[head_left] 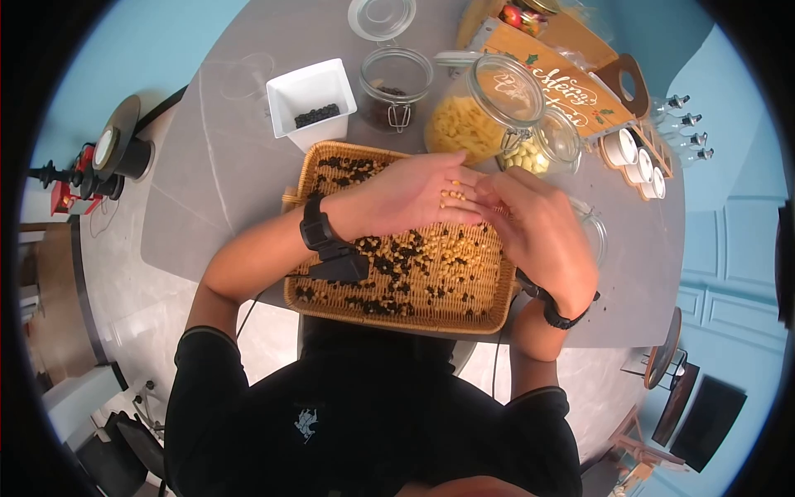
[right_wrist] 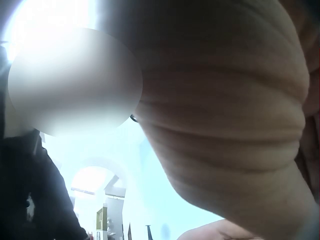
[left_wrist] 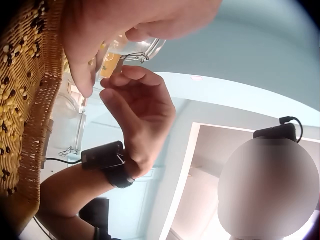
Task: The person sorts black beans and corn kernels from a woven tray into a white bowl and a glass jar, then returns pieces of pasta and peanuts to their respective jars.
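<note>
My left hand (head_left: 410,197) lies palm up over the wicker basket (head_left: 507,308), its fingers stretched out with several small yellow beans (head_left: 452,195) on them. Right at those fingertips is my right hand (head_left: 546,228), thumb and fingers bent inward. In the left wrist view the thumb and forefinger of the right hand (left_wrist: 145,112) come close together; I cannot tell if a bean is between them. Below both hands, loose black beans (head_left: 389,257) and yellow beans (head_left: 454,248) are spread mixed across the basket floor. Skin of the right hand fills much of the right wrist view.
Behind the basket stand a white square container (head_left: 286,103) with black beans, a clip jar (head_left: 397,79) with dark contents, a pasta jar (head_left: 464,124) and a smaller jar (head_left: 530,156) of pale pieces. A wooden crate (head_left: 538,79) and white cups (head_left: 638,164) are at the back right.
</note>
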Demonstrator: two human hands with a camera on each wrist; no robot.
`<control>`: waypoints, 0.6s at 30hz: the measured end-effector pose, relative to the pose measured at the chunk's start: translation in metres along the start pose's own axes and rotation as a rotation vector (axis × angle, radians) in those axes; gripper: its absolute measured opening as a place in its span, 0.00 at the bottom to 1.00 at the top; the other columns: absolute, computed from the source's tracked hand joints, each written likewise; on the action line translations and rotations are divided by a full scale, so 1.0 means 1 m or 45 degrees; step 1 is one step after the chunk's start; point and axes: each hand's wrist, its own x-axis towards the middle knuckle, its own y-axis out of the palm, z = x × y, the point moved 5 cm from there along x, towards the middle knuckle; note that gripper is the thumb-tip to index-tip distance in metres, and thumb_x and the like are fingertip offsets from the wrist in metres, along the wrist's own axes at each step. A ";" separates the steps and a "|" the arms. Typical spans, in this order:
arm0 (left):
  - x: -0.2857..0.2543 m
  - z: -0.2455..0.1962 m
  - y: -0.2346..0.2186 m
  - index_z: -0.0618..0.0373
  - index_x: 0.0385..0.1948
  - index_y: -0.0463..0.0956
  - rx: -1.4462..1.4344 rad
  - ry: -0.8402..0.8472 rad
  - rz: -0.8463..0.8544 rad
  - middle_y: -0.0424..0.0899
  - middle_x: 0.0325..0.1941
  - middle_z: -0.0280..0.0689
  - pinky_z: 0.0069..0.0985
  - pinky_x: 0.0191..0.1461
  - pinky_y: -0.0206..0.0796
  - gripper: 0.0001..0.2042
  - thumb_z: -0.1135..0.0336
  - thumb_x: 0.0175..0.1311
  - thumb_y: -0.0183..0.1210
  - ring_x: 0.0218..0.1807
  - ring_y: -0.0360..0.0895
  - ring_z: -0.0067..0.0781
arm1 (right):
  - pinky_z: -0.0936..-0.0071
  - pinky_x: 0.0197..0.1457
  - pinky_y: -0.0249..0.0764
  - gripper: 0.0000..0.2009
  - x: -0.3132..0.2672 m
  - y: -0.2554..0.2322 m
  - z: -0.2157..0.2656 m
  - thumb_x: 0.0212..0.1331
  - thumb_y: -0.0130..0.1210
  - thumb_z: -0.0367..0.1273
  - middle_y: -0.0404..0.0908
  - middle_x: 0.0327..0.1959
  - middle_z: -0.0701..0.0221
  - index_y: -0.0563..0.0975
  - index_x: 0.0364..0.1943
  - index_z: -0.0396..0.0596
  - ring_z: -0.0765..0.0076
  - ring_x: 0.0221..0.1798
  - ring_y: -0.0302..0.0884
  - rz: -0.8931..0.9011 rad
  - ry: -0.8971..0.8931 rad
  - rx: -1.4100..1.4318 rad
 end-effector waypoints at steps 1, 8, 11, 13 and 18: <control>0.002 0.001 -0.008 0.72 0.67 0.71 0.041 0.086 -0.029 0.79 0.66 0.49 0.44 0.80 0.66 0.26 0.54 0.89 0.41 0.71 0.76 0.46 | 0.54 0.47 0.81 0.16 -0.001 0.001 0.001 0.54 0.68 0.20 0.85 0.42 0.59 0.82 0.47 0.43 0.42 0.45 0.86 -0.013 0.016 -0.020; -0.004 -0.015 -0.023 0.70 0.62 0.77 0.216 0.398 -0.382 0.83 0.61 0.44 0.34 0.71 0.71 0.19 0.64 0.84 0.46 0.62 0.80 0.38 | 0.51 0.54 0.80 0.21 -0.001 0.049 0.001 0.51 0.70 0.25 0.83 0.48 0.60 0.82 0.52 0.46 0.44 0.54 0.83 0.397 -0.057 -0.177; -0.006 -0.018 -0.024 0.69 0.61 0.78 0.150 0.431 -0.450 0.82 0.58 0.42 0.33 0.68 0.71 0.18 0.66 0.83 0.46 0.60 0.80 0.36 | 0.51 0.54 0.81 0.22 0.003 0.080 0.001 0.49 0.71 0.26 0.84 0.48 0.59 0.82 0.52 0.45 0.45 0.56 0.84 0.617 0.017 -0.164; -0.006 -0.018 -0.023 0.69 0.60 0.78 0.123 0.427 -0.442 0.82 0.56 0.41 0.33 0.68 0.71 0.17 0.66 0.83 0.48 0.59 0.79 0.36 | 0.51 0.52 0.81 0.21 0.007 0.098 -0.008 0.44 0.73 0.27 0.85 0.41 0.59 0.82 0.46 0.44 0.44 0.52 0.85 0.679 0.014 -0.204; -0.008 -0.017 -0.020 0.68 0.59 0.79 0.357 0.500 -0.369 0.82 0.56 0.40 0.32 0.66 0.71 0.16 0.66 0.82 0.50 0.59 0.78 0.35 | 0.50 0.47 0.79 0.14 0.018 0.130 -0.029 0.40 0.72 0.26 0.84 0.32 0.59 0.81 0.34 0.44 0.42 0.44 0.85 0.701 0.031 -0.140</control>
